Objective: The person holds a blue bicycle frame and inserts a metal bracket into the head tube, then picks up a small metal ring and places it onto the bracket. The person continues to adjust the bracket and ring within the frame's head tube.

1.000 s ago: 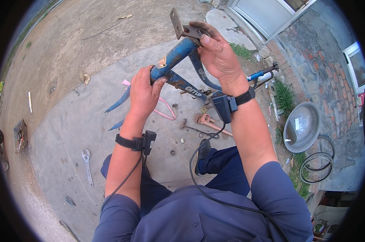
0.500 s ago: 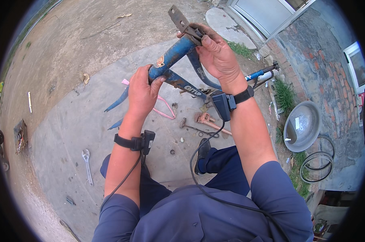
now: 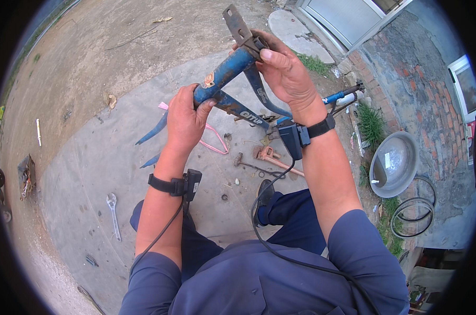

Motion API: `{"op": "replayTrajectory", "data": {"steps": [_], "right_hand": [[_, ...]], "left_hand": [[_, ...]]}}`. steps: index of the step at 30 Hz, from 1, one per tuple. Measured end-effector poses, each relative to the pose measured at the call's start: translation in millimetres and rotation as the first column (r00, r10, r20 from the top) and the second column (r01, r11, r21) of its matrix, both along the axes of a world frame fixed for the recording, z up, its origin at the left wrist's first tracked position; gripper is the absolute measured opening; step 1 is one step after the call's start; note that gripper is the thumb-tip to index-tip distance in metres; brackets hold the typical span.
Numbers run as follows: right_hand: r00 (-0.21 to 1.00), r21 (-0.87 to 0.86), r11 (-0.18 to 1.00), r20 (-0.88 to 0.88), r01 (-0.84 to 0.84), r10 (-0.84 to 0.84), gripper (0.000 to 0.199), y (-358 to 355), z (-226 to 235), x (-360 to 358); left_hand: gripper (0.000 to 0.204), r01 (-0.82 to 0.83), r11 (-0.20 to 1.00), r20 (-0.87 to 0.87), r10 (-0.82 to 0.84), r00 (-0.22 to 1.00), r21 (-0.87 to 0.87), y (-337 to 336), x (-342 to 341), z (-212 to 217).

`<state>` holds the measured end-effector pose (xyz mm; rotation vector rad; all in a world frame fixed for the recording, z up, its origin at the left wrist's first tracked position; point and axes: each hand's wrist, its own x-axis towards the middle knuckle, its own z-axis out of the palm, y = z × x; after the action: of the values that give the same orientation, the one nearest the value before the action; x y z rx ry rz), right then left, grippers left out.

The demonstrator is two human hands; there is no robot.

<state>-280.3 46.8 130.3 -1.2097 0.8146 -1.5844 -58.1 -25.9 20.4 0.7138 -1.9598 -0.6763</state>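
A worn blue bicycle frame (image 3: 226,74) is held tilted in front of me. My left hand (image 3: 185,116) is wrapped round the lower end of its head tube, thumb on the near side. Blue fork blades (image 3: 155,129) stick out to the left behind that wrist. At the tube's upper end sits a rusty flat metal bracket (image 3: 237,27) with holes, beside a dark threaded-looking ring (image 3: 259,44). My right hand (image 3: 288,79) closes round this end, its thumb against the ring and its other fingers mostly hidden behind the bracket.
On the grey ground lie an adjustable wrench (image 3: 114,216), a reddish pipe wrench (image 3: 269,154), a hammer (image 3: 238,159) and a pink strap (image 3: 214,143). A grey metal basin (image 3: 395,164) and several rings (image 3: 414,217) are by the brick wall at right. Cables hang from both wrist straps.
The bracket has turned slightly to the right at the top of the tube. My right hand and thumb have shifted a little with it; my left hand stays in place.
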Motion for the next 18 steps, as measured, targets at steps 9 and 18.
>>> {"op": "replayTrajectory", "data": {"steps": [9,18], "right_hand": [[0.99,0.006,0.999,-0.135,0.04,-0.039,0.065,3,2,-7],[0.999,-0.134,0.99,0.028,0.038,-0.035,0.045,18,-3,-36]], "left_hand": [[0.046,0.001,1.0,-0.015,-0.001,1.0,0.001,-1,0,-1],[0.044,-0.05,0.998,0.058,0.052,0.997,-0.037,-3,3,-5]]}}
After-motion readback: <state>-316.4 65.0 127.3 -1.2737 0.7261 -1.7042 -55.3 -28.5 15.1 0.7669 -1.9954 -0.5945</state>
